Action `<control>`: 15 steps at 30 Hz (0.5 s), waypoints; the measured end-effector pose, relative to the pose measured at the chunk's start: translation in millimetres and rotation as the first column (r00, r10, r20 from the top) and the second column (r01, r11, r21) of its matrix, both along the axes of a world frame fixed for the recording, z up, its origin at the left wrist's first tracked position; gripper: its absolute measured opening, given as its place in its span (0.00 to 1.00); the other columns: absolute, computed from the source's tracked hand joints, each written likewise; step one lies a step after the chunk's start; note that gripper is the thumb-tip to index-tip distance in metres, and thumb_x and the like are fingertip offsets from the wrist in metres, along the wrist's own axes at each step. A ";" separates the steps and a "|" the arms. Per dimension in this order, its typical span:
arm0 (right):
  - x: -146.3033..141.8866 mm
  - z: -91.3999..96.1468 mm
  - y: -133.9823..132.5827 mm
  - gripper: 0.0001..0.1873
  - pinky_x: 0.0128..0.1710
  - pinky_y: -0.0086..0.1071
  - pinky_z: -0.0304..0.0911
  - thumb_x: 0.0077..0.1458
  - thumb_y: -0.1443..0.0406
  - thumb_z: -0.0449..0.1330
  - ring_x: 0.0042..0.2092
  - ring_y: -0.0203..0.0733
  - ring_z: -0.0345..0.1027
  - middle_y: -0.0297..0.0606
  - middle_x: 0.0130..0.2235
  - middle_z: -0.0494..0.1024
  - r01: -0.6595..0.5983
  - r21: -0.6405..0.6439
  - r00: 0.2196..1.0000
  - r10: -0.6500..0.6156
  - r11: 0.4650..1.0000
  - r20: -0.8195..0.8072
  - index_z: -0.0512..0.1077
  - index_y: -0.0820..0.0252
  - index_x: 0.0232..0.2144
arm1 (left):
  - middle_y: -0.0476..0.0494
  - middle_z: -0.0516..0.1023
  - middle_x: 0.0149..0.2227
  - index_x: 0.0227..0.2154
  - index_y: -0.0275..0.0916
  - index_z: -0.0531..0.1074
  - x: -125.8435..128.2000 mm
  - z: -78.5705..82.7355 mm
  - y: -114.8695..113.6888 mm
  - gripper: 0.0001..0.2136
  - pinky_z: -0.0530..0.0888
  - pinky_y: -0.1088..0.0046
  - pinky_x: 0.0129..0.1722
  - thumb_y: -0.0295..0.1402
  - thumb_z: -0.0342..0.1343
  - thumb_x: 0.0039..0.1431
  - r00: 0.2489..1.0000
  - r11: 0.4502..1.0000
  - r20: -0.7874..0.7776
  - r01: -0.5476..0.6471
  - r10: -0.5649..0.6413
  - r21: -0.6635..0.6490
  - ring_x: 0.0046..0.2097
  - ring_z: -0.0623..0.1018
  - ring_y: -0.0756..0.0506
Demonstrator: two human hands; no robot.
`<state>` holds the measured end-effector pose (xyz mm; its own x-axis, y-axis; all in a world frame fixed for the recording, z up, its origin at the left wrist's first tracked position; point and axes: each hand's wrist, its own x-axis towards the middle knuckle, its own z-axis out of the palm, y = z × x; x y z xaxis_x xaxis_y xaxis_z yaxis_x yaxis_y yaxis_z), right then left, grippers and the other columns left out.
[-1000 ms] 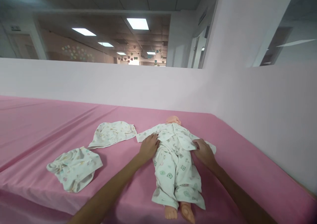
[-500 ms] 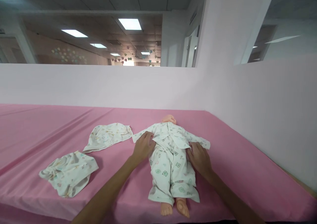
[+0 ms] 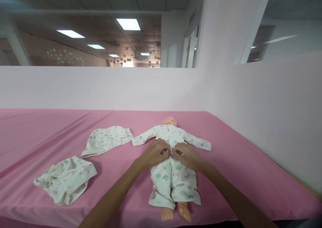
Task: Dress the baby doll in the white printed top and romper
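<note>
Doll (image 3: 170,121) lying front up, just right of centre in the lower half of the frame, head toward the white wall (image 3: 100,88), bare feet (image 3: 167,214) near the front edge of the pink-covered worktop (image 3: 221,184). We note a white printed shirt (image 3: 173,134), sleeves spread to both sides, and loose printed trousers (image 3: 162,187).

Our left hand (image 3: 156,151) and right hand (image 3: 187,154) meet over the doll's waist. Fingers of both are pinched closed on the shirt's lower front, tips nearly together; how much cloth each has, we cannot tell.

Left of centre, a flat printed garment (image 3: 107,140) lies close to one sleeve's cuff; touching or not, we cannot tell. Lower left, a crumpled printed garment (image 3: 66,181).

Across the upper left and centre, a long window (image 3: 88,43) shows lit ceiling panels and hanging heart shapes. Another window (image 3: 289,33), upper right.
</note>
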<state>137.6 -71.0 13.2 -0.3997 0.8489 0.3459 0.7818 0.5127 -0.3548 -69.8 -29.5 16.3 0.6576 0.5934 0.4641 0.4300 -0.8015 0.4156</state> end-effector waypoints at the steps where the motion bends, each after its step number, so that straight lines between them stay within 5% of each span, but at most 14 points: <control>1: -0.9 5.3 7.1 0.19 0.30 0.31 0.56 0.65 0.55 0.46 0.31 0.37 0.62 0.32 0.29 0.70 0.040 -0.058 0.997 -0.044 0.997 -0.069 0.64 0.56 0.26 | 0.48 0.76 0.30 0.27 0.41 0.71 1.2 2.2 1.5 0.08 0.66 0.70 0.37 0.31 0.49 0.58 1.000 0.998 0.027 0.002 -0.001 -0.067 0.35 0.72 0.46; 6: -16.5 28.3 76.4 0.14 0.36 0.30 0.60 0.64 0.57 0.45 0.37 0.39 0.69 0.35 0.35 0.75 0.439 -0.081 0.886 -0.446 0.895 -0.128 0.67 0.57 0.35 | 0.49 0.76 0.30 0.41 0.42 0.74 20.9 0.6 19.9 0.12 0.64 0.72 0.32 0.37 0.47 0.61 0.943 0.942 0.233 -0.162 0.236 -0.295 0.32 0.72 0.46; 9: -29.5 29.6 117.3 0.14 0.41 0.33 0.61 0.59 0.59 0.53 0.46 0.46 0.70 0.46 0.45 0.75 0.563 -0.085 0.818 -0.569 0.822 -0.080 0.68 0.62 0.43 | 0.47 0.75 0.28 0.37 0.42 0.74 35.0 -11.8 30.2 0.10 0.61 0.70 0.33 0.36 0.48 0.61 0.923 0.930 0.164 -0.319 0.349 -0.185 0.32 0.72 0.44; 12: -37.8 26.3 141.3 0.16 0.43 0.36 0.62 0.58 0.62 0.54 0.49 0.52 0.70 0.52 0.47 0.75 0.631 -0.089 0.773 -0.634 0.771 -0.010 0.70 0.65 0.46 | 0.46 0.75 0.28 0.26 0.42 0.71 39.9 -23.1 35.0 0.11 0.59 0.70 0.32 0.33 0.47 0.61 0.941 0.943 0.074 -0.329 0.331 -0.046 0.31 0.72 0.44; 15: -39.0 25.0 151.7 0.14 0.44 0.36 0.63 0.59 0.67 0.53 0.49 0.51 0.71 0.54 0.45 0.76 0.645 -0.074 0.764 -0.642 0.761 0.062 0.72 0.66 0.46 | 0.46 0.76 0.29 0.28 0.42 0.72 37.6 -27.8 35.0 0.10 0.58 0.70 0.32 0.34 0.48 0.62 0.947 0.950 0.078 -0.311 0.312 -0.033 0.32 0.72 0.44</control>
